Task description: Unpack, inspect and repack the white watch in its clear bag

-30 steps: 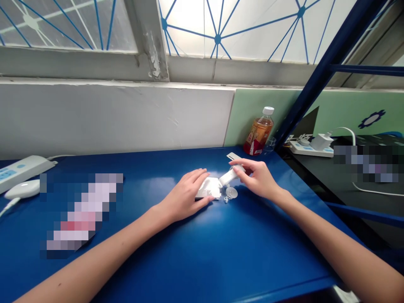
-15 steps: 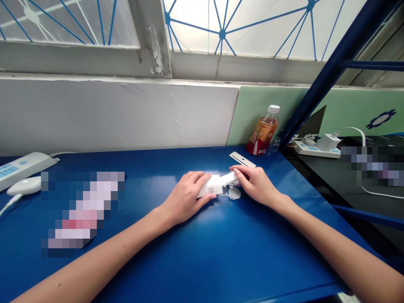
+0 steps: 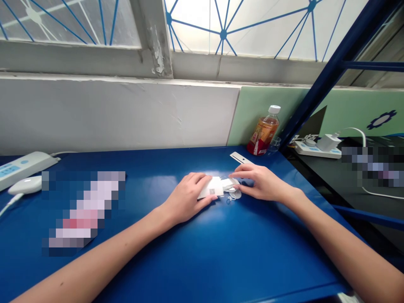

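Note:
A small white box (image 3: 212, 188) with a dark code mark lies on the blue table (image 3: 202, 252), and my left hand (image 3: 186, 198) grips it with fingers over its top and thumb at its near edge. My right hand (image 3: 261, 183) lies low on the table just right of it, fingertips pressed on a small white part (image 3: 227, 182) at the box's right end. A little clear round piece (image 3: 235, 194) lies just below those fingertips.
A flat white strip (image 3: 241, 158) lies behind my right hand. An orange drink bottle (image 3: 264, 131) stands at the back right. A white power strip (image 3: 22, 165) and a white mouse-like device (image 3: 24, 185) sit far left. A blue shelf post and another power strip (image 3: 315, 149) are at the right.
My right hand has come down from holding the white part raised to lying low against the table, with the part now flat at the box's end. The left hand stays on the box.

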Available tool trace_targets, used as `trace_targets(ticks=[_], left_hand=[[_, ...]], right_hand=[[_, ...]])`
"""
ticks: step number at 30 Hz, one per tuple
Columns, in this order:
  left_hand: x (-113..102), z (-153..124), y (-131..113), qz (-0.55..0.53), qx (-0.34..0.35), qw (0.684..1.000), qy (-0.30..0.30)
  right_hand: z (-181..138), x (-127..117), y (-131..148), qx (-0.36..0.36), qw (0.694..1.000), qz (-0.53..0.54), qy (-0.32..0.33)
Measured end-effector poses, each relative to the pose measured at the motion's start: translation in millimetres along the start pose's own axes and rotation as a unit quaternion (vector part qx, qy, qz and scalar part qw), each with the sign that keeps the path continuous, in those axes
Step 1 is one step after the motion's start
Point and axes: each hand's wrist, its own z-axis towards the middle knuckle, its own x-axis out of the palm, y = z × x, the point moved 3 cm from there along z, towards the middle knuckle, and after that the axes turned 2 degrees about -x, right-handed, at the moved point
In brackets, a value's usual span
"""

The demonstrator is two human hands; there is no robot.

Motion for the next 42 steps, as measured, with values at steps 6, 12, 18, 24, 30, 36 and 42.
trace_targets(ticks=[6,12,18,24,30,36,42], left_hand=[[-1,0,-1,-0.003,0.004,1.0,-0.004],[-2,0,-2,-0.001,0.004,1.0,-0.007],[-1,0,-1,0.006,-0.006,1.0,-0.011],[-2,0,-1,0.001,-0.01,1.0,-0.009],[-1,0,0,-0.005,0.0,1.0,-0.009],[4,-1,3,0.017,0.004,1.0,0.002],[11,-3,4,0.093,-0.025,0.991,0.098]], right_hand=[[2,15,4,0.001,0.997,0.068,-0.027],[3,21,14,0.0,0.998,-0.006,-0.057],[2,12,15,0.029,0.999,-0.013,-0.012],[3,12,26,0.098,0.993,0.058,-0.027],[0,19,35,0.124,0.978,0.169,-0.016],[-1,35,27,0.173,0.941,0.291,0.005],[2,25,23,0.16,0.966,0.197,-0.052]])
